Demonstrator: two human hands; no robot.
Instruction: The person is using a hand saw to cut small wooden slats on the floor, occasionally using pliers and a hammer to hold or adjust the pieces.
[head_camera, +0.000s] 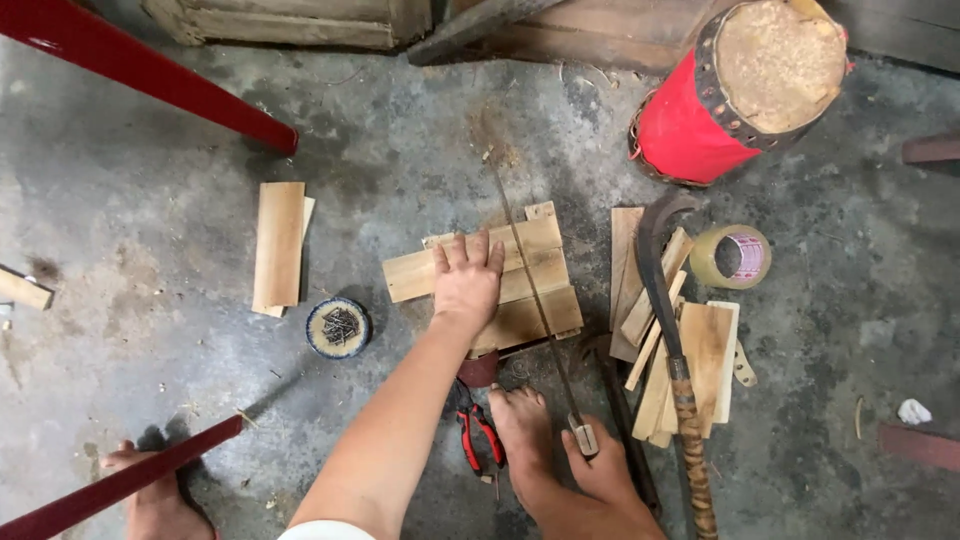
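Pressing flat, the left hand (466, 282) lies with fingers spread on the stacked wooden slats (520, 285) on the concrete floor (180, 130), gripping nothing, only pinning them. The right hand (598, 465) is closed around the handle of a thin saw (530, 290), whose blade runs across the slats just beside the left fingers. A bare foot (522, 425) rests near the slats' closer edge, possibly bracing them, though contact is hard to judge. To cut well, I would keep the blade upright, stroke long and light, and hold the left fingers clear of the line. Red-handled pliers (480, 435) lie beside the foot; a tin of nails (338, 327) sits to the left.
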